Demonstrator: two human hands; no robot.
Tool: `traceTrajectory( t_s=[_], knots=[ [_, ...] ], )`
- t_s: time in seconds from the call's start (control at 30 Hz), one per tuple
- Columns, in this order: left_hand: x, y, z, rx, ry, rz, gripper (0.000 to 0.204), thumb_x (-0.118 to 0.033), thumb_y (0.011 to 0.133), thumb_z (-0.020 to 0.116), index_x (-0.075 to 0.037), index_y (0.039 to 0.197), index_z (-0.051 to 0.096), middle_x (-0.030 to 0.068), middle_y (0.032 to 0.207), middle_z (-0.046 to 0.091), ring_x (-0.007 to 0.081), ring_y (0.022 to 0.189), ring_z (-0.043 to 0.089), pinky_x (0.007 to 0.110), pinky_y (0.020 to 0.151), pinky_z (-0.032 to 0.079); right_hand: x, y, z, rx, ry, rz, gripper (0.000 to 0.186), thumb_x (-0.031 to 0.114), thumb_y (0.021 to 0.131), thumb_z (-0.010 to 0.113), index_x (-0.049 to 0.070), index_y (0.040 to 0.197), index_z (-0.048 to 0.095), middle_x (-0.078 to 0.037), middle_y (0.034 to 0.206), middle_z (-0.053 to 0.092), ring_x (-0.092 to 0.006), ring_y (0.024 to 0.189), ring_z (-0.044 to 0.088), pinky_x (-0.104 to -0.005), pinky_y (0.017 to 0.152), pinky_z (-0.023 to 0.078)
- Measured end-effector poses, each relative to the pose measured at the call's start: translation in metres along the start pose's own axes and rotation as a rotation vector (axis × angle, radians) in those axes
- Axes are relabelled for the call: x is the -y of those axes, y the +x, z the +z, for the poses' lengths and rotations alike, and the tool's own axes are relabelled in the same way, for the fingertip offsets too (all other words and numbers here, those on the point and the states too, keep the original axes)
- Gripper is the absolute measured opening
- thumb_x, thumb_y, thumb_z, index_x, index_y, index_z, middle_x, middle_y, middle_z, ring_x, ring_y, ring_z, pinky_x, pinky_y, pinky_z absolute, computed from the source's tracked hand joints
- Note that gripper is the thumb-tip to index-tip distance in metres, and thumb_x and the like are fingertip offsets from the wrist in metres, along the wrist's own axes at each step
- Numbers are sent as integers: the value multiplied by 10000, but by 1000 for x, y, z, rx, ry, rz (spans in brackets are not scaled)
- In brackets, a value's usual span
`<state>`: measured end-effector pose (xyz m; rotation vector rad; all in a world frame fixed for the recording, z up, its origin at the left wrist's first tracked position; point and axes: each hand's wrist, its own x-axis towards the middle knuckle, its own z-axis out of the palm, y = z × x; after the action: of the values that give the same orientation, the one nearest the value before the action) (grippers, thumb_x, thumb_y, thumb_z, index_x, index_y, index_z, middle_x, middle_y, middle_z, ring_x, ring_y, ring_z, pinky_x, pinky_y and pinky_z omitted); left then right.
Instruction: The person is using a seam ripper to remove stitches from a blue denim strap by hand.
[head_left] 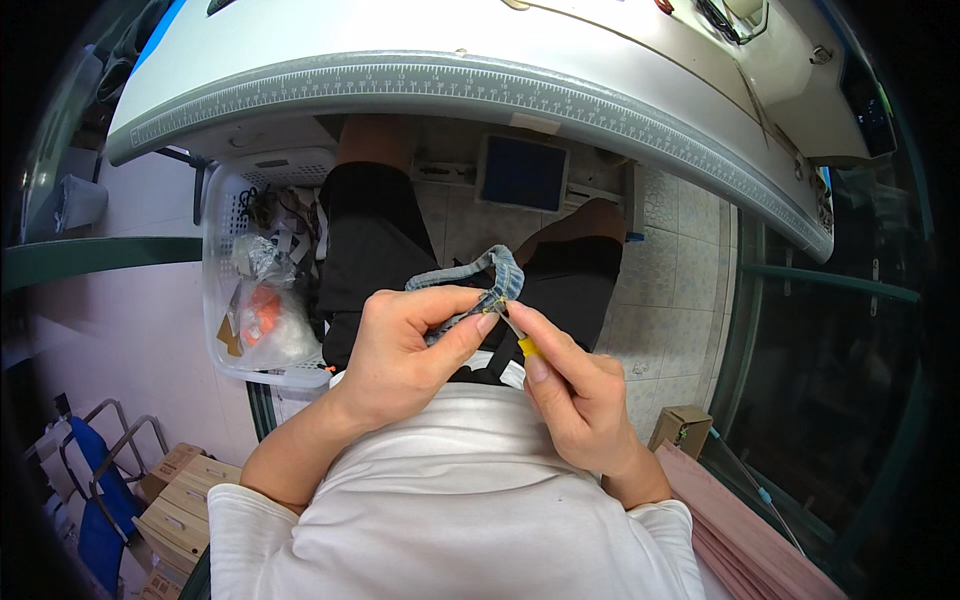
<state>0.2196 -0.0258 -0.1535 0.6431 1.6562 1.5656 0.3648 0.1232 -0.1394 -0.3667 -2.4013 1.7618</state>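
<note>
A narrow strip of blue denim curves in a loop above my lap. My left hand is closed, pinching the strip between thumb and forefinger. Bits of yellow show on the denim at the pinched spot. In my right hand is a small seam ripper with a yellow handle, held between thumb and forefinger. Its thin metal end points up and left, and its tip meets the denim beside my left fingertips. My fingers partly hide both the tip and the strip's lower part.
Ahead runs a white sewing table with a ruler-marked grey edge; a sewing machine stands at its right. A white plastic basket with bags and scraps sits left of my legs. Pink cloth and a small cardboard box lie right.
</note>
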Motion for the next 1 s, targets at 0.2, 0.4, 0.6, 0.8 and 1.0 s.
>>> traceTrajectory(
  t_s=[0.2,0.4,0.6,0.8,1.0],
  knots=[
    [0,0,0,-21,49,40,206,-60,946,661,60,1108,707,5,715,651,20,610,510,200,524,395,2,1,2,-11,8,13,481,-59,934,539,-42,1414,515,-113,746,661,-119,575,590,-245,574,466],
    [0,0,2,-43,101,74,186,-25,929,654,62,1085,707,25,707,656,30,594,525,219,516,415,2,1,2,8,7,45,493,-64,931,526,-32,1423,509,-114,741,656,-115,580,585,-246,579,465],
    [10,2,4,-115,325,274,133,-7,908,662,61,1013,707,34,666,629,50,568,533,238,502,415,0,3,4,7,50,72,488,-58,941,520,-27,1428,505,-94,746,656,-90,573,555,-238,568,449],
    [6,1,-2,23,-20,-28,153,-93,935,683,55,956,717,-18,657,597,22,572,463,221,485,335,-12,-7,10,-7,301,141,447,-24,982,510,-26,1429,505,-22,696,598,-44,571,510,-210,554,415],
    [4,0,-2,102,-263,-227,162,-110,936,687,49,915,712,-24,677,594,16,615,460,219,512,345,-15,-12,19,-80,538,162,419,5,1005,502,-48,1421,502,30,643,533,-27,556,470,-200,548,409]
  ],
)
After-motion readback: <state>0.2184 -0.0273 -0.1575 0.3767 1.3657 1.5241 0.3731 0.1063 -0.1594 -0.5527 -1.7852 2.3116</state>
